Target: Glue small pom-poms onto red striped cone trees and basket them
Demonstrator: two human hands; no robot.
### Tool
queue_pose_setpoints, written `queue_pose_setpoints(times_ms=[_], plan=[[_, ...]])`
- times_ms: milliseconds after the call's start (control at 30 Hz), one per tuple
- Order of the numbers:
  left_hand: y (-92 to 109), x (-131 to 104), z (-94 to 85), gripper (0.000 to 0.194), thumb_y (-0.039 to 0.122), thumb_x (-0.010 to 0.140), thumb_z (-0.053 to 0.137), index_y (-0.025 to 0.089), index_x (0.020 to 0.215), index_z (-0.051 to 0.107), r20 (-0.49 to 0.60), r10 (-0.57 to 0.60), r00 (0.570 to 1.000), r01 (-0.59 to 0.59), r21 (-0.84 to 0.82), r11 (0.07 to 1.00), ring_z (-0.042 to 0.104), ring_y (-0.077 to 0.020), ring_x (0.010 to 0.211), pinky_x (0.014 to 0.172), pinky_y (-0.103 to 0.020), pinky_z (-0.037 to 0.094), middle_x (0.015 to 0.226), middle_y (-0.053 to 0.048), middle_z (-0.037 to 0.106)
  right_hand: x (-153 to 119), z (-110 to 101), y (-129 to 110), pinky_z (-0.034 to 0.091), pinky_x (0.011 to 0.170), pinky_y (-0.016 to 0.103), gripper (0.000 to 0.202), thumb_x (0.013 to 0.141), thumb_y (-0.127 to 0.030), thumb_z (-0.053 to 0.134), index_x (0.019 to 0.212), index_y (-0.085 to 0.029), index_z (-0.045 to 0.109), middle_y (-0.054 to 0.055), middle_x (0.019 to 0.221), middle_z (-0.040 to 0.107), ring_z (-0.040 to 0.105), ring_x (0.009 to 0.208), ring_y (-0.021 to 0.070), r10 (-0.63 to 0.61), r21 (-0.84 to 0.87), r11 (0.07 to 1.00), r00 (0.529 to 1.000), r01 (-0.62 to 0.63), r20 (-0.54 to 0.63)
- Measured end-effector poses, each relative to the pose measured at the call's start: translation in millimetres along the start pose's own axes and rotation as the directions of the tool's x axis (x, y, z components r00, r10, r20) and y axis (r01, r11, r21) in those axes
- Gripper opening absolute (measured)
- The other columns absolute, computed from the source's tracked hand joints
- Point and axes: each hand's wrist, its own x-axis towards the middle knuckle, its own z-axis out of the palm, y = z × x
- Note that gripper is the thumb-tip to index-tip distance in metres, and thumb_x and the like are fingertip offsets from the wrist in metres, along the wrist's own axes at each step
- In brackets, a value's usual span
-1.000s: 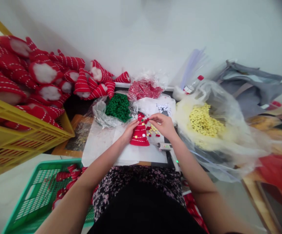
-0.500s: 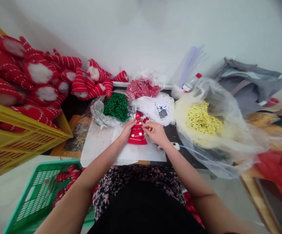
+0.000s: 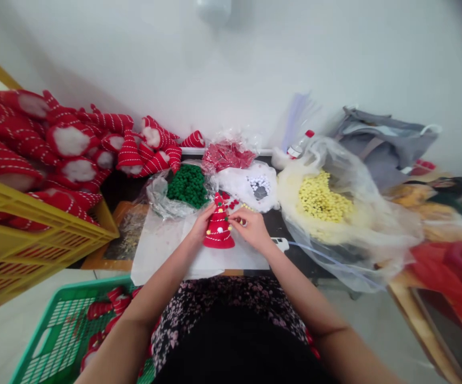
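My left hand [image 3: 201, 224] is closed on the left side of a small red fabric cone [image 3: 219, 237], stitched with white lines and dotted with yellow, white and green pom-poms. The cone stands upright, tip away from me, above white paper. Thumb and fingertips of my right hand [image 3: 250, 226] are pinched at the cone's right edge on a small green pom-pom [image 3: 226, 218]. Just behind the cone lie loose red pom-poms [image 3: 233, 204]. A white glue gun [image 3: 281, 244], partly hidden, lies beside my right wrist.
Behind are bags of green pom-poms [image 3: 186, 186], red pieces [image 3: 228, 156] and white pom-poms [image 3: 258, 184]; yellow ones [image 3: 322, 197] fill a bag at right. Stuffed striped cones [image 3: 129, 152] crowd the left, by a yellow crate [image 3: 34, 240]. A green basket [image 3: 90, 282] stands below.
The camera view has shifted, so most of the scene sits lower in the picture. Both hands stay at the cone, the right still pinching at its right side.
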Motion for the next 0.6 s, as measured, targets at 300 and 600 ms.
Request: queue_pose_setpoints(times_ms=[300, 600], plan=[[17, -22, 19.8, 0.045, 0.039, 0.075, 0.084, 0.016, 0.113, 0.076, 0.02, -0.01, 1.0, 0.009, 0.082, 0.997, 0.072, -0.021, 0.072, 0.071, -0.034, 0.06, 0.089, -0.005, 0.078, 14, -17, -31, 0.058, 0.068, 0.032, 0.011, 0.091, -0.023, 0.07, 0.093, -0.023, 0.081, 0.005, 0.089, 0.079, 0.07, 0.075, 0.0193, 0.003, 0.095, 0.995, 0.988, 0.012, -0.154], [19, -36, 32.5, 0.037, 0.035, 0.071, 0.089, 0.019, 0.103, 0.08, -0.015, 0.118, 0.993, -0.115, 0.126, 0.985, 0.073, -0.0198, 0.092, 0.083, -0.028, 0.056, 0.102, -0.004, 0.08, 22, -16, -41, 0.06, 0.079, 0.035, 0.013, 0.092, -0.02, 0.07, 0.094, -0.025, 0.081, 0.005, 0.094, 0.079, 0.073, 0.084, 0.0202, -0.115, 0.092, 0.988, 0.992, 0.12, -0.056]])
